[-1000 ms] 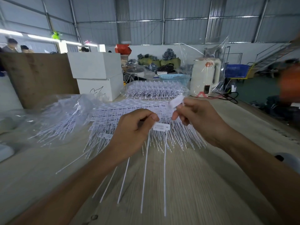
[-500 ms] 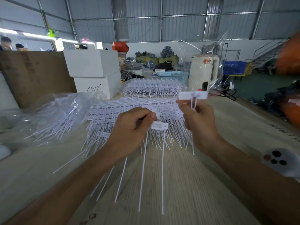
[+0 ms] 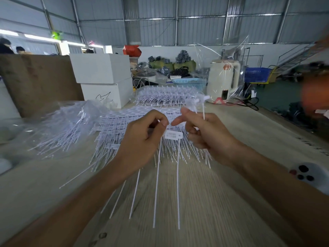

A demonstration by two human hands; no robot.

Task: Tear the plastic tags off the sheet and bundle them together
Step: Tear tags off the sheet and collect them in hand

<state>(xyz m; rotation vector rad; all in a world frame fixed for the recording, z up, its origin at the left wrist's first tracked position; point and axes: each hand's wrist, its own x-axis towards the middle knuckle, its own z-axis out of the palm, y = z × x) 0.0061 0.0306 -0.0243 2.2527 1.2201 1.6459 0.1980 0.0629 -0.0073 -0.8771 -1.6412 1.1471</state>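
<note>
So both hands are up over the wooden desk (image 3: pixel 222 202), right in front of the big sheet of white plastic tags (image 3: pixel 128 122) lying flat on it. The left hand (image 3: pixel 142 138) has its fingers curled tight around a small bundle of torn-off tags (image 3: pixel 156 184), thumb pinching them near the top, with the long thin tails hanging down toward the near side of the sheet. One label head (image 3: pixel 173 135) sticks out just right of the thumb. The right hand (image 3: pixel 208 132) sits just right of that bundle, fingers curled around a couple more loose tags (image 3: pixel 203 107) whose heads poke up above the knuckles; its index finger is stretched out toward the left thumb, nearly touching. The bit up top is blurry, so I can't tell how many it's holding. Behind the sheet there's another stack of tag sheets (image 3: pixel 165 95), left of it a clear plastic bag (image 3: pixel 58 125) full of tags, and past that two white boxes (image 3: pixel 103 79). A white kettle (image 3: pixel 222 81) stands behind the sheet on the right.
</note>
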